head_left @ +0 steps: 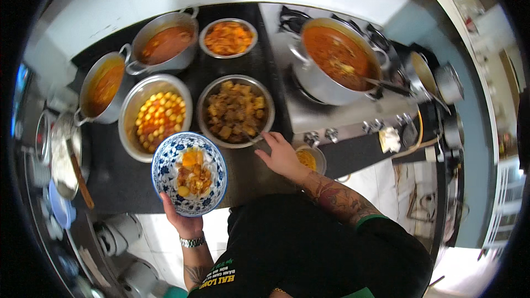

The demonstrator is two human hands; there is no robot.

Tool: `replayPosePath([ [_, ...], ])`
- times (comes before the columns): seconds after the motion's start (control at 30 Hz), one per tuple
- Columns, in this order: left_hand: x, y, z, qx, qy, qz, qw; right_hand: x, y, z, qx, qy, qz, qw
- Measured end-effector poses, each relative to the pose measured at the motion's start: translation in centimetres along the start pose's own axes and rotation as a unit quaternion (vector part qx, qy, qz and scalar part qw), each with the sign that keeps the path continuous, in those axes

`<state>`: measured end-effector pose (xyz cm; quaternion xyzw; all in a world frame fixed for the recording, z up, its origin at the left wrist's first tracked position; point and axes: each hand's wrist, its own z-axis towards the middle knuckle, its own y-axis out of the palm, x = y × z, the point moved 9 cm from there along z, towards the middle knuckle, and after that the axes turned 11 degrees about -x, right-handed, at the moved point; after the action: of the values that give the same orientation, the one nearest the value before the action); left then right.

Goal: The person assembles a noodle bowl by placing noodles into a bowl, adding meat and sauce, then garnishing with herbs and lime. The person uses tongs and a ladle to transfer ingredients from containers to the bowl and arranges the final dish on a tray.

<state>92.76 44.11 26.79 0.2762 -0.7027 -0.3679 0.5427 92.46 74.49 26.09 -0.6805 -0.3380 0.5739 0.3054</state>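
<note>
My left hand (179,218) is closed on the near rim of a blue-and-white patterned bowl (162,168), thumb inside the edge. In the bowl lie pale noodles (205,172) with orange-brown pieces and a small round yellowish ball on top. My right hand (284,157) is at the near right rim of a steel bowl (269,124), thumb and fingers apart. Beside its fingertips is the handle of a spoon (248,136), whose other end is hidden among brown chunks (234,107). Whether the fingers touch the handle is hard to make out.
A steel bowl of yellow balls (160,113) stands left, with two pots (91,96) of orange stew behind. A bowl of orange pieces (227,37) is at the back. On the stove sits a large pot (331,96) with a ladle (389,86). A small container (317,160) sits by my right wrist.
</note>
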Motion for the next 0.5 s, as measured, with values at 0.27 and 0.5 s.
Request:
replayPosePath([
  [0.27, -6.3, 8.2, 0.1, -0.017, -0.113, 0.069, 0.991, 13.9, -26.0, -14.0, 0.541, 0.042, 0.236, 0.806],
  [0.5, -12.8, 21.0, -1.5, -0.103, -0.168, 0.065, 0.978, 19.3, -34.7, -7.3, 0.165, 0.081, 0.325, 0.928],
])
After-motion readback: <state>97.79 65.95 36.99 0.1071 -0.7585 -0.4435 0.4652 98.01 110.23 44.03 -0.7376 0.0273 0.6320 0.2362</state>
